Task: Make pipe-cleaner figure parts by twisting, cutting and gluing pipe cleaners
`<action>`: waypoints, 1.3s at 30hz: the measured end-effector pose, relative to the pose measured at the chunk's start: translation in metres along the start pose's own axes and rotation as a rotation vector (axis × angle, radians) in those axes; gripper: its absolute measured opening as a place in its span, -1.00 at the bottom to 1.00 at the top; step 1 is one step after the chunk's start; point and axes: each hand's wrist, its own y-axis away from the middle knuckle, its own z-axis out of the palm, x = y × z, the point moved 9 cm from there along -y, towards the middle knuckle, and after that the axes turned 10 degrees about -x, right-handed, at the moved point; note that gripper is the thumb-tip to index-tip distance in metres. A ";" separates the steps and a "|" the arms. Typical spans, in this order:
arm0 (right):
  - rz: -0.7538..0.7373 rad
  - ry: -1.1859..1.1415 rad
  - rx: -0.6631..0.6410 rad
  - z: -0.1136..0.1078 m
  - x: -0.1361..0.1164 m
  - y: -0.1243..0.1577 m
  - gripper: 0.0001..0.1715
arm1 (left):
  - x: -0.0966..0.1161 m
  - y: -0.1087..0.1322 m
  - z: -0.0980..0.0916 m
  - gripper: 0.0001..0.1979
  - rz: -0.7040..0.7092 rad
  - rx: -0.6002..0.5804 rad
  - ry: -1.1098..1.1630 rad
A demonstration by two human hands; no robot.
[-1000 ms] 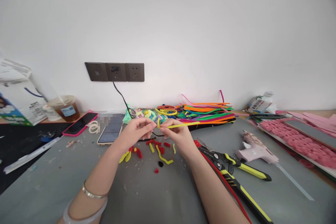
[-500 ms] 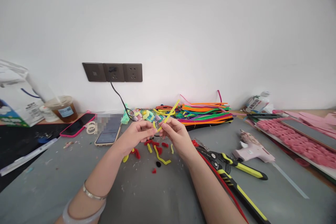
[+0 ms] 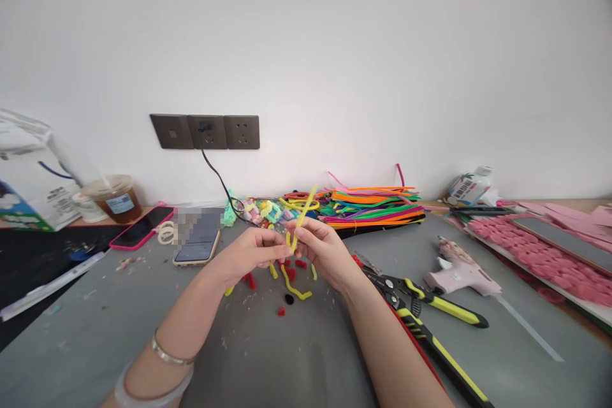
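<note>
A yellow pipe cleaner (image 3: pixel 306 206) is pinched between my two hands above the grey mat. Its long end points up, and its lower end is bent into a small hook. My left hand (image 3: pixel 258 248) closes thumb and fingers on the bent end. The fingers of my right hand (image 3: pixel 318 245) are shut on the stem beside it. Below the hands lie a bent yellow piece (image 3: pixel 294 288), small red pieces (image 3: pixel 282 311) and a black oval bit (image 3: pixel 289 299). My fingers partly hide the hooked end.
A bundle of coloured pipe cleaners (image 3: pixel 377 207) lies by the wall. Black-and-yellow pliers (image 3: pixel 415 306) and a pink glue gun (image 3: pixel 461 274) are on the right. On the left are a phone (image 3: pixel 198 247), another pink-edged phone (image 3: pixel 143 227) and a drink cup (image 3: pixel 119 201).
Both hands have come slightly lower and closer together. The pipe cleaner's upper end has shifted left and stands steeper, with its lower end bent into a tighter hook.
</note>
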 end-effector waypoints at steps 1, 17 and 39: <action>0.025 -0.004 -0.014 0.001 0.002 0.000 -0.70 | 0.002 0.001 -0.001 -0.65 0.008 0.006 0.006; -0.003 0.069 0.073 -0.004 -0.001 -0.001 -0.64 | 0.009 0.003 -0.018 -0.68 0.106 0.197 -0.180; -0.090 0.094 0.189 -0.015 -0.008 0.000 -0.62 | 0.030 0.008 -0.016 -0.78 0.277 0.364 -0.347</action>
